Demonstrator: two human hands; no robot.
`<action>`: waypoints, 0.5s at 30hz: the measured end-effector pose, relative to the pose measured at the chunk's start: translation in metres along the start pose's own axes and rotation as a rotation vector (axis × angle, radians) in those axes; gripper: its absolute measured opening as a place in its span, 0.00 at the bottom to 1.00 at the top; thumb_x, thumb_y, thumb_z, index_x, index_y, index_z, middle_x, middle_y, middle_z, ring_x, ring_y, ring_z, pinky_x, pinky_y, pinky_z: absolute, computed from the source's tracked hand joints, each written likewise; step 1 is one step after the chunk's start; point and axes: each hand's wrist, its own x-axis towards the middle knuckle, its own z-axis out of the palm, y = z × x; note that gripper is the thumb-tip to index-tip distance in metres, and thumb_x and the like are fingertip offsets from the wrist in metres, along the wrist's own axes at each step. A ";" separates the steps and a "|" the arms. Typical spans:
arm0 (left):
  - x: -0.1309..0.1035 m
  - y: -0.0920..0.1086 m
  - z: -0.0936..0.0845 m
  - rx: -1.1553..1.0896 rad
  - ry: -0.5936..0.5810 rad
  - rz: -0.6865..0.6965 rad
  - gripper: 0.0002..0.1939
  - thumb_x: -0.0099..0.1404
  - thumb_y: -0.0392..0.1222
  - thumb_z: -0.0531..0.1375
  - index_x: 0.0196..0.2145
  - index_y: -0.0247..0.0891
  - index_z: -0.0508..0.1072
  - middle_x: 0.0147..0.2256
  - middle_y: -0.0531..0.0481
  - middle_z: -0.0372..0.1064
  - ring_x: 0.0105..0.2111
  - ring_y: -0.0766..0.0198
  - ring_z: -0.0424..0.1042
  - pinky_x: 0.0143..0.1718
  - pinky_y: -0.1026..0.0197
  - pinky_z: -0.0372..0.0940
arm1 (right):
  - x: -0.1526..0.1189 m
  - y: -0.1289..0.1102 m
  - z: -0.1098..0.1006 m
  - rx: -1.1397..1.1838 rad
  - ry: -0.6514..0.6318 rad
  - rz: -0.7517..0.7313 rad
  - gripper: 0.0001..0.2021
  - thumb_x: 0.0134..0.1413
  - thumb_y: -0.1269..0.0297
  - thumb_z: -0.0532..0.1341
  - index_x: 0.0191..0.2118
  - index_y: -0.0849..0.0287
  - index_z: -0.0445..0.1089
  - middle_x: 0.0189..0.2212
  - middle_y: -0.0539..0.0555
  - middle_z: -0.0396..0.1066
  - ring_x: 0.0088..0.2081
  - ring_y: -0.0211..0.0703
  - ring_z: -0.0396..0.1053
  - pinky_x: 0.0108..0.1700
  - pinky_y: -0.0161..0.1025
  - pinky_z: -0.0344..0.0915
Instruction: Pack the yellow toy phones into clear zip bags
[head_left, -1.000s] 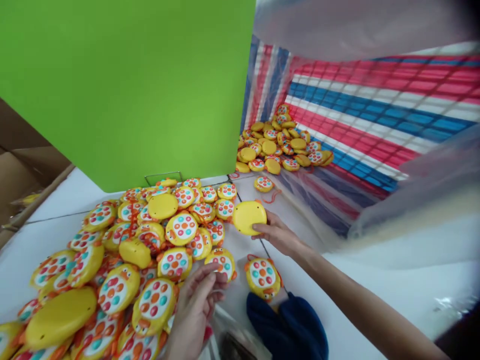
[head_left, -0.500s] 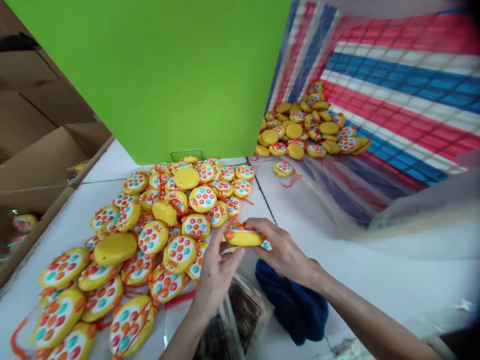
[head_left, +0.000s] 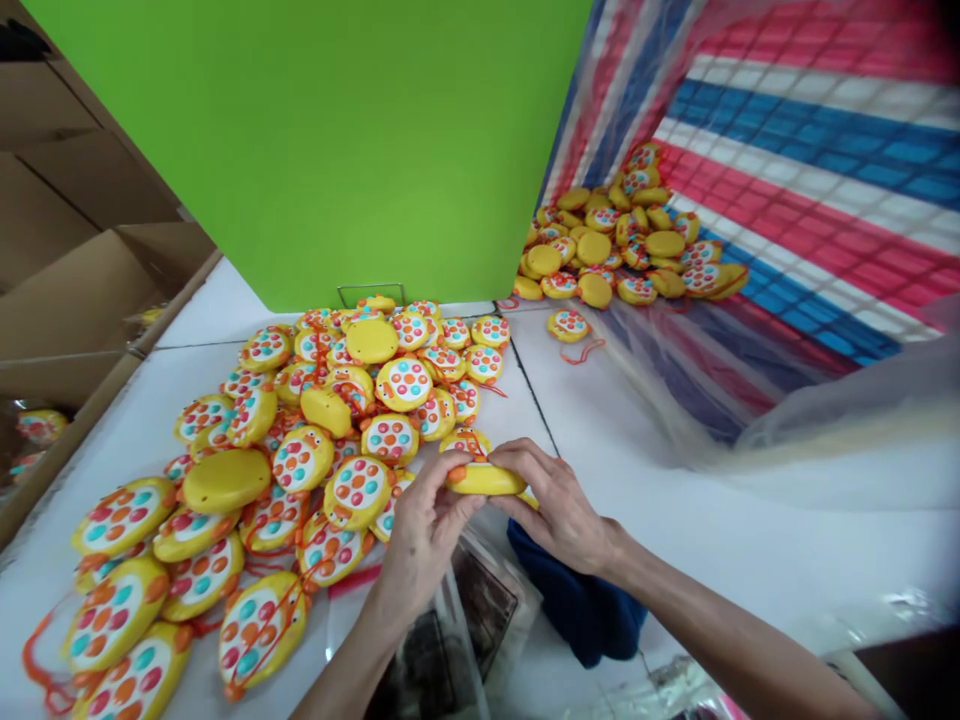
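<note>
Between my two hands is a yellow duck-shaped toy (head_left: 487,479), held edge-on with its side facing me. My left hand (head_left: 429,530) pinches its left end with thumb and fingers, and my right hand (head_left: 555,505) grips its right end. A heap of similar toys (head_left: 360,485), yellow with white faces, coloured dots and orange cords, spreads over the white table (head_left: 637,400) to the left. One more toy (head_left: 466,442) lies just behind the held one. Below my hands are a clear plastic container (head_left: 457,640) with dark contents and a dark blue cloth (head_left: 577,600).
A tall green panel (head_left: 337,150) stands behind the heap. At the back right, more toys (head_left: 600,245) are piled against red, white and blue striped sheeting (head_left: 810,200). A single toy (head_left: 568,325) lies near it. Cardboard boxes (head_left: 75,290) stand at the left.
The held toy has levelled out, and my right fingers have closed over its top and right end. A coloured bit seen at its right end is now out of sight. The view has shifted slightly.
</note>
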 end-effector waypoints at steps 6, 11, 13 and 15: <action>0.008 -0.015 -0.004 0.041 -0.004 -0.136 0.15 0.55 0.45 0.64 0.40 0.39 0.72 0.33 0.49 0.73 0.26 0.62 0.72 0.27 0.64 0.68 | -0.002 0.016 0.010 0.177 -0.075 0.086 0.14 0.63 0.58 0.55 0.52 0.54 0.60 0.44 0.55 0.67 0.45 0.44 0.66 0.46 0.42 0.64; 0.056 -0.013 -0.032 -0.094 0.360 -0.116 0.24 0.51 0.52 0.65 0.43 0.39 0.68 0.29 0.52 0.73 0.20 0.62 0.72 0.20 0.64 0.66 | 0.015 0.101 0.002 0.046 0.071 0.305 0.20 0.59 0.56 0.57 0.55 0.57 0.61 0.51 0.59 0.65 0.48 0.47 0.66 0.46 0.42 0.66; 0.080 -0.004 -0.046 -0.295 0.516 -0.045 0.24 0.47 0.50 0.67 0.39 0.40 0.67 0.26 0.56 0.72 0.21 0.61 0.74 0.23 0.63 0.68 | 0.027 0.151 -0.012 -0.117 0.198 0.491 0.18 0.56 0.61 0.59 0.51 0.60 0.64 0.48 0.60 0.68 0.45 0.48 0.68 0.44 0.43 0.68; 0.099 0.004 -0.059 -0.491 0.592 0.026 0.24 0.40 0.47 0.70 0.35 0.41 0.67 0.25 0.58 0.72 0.24 0.59 0.75 0.28 0.61 0.70 | 0.039 0.198 -0.031 -0.223 0.297 0.585 0.17 0.54 0.66 0.59 0.50 0.63 0.65 0.47 0.63 0.67 0.48 0.51 0.67 0.47 0.47 0.66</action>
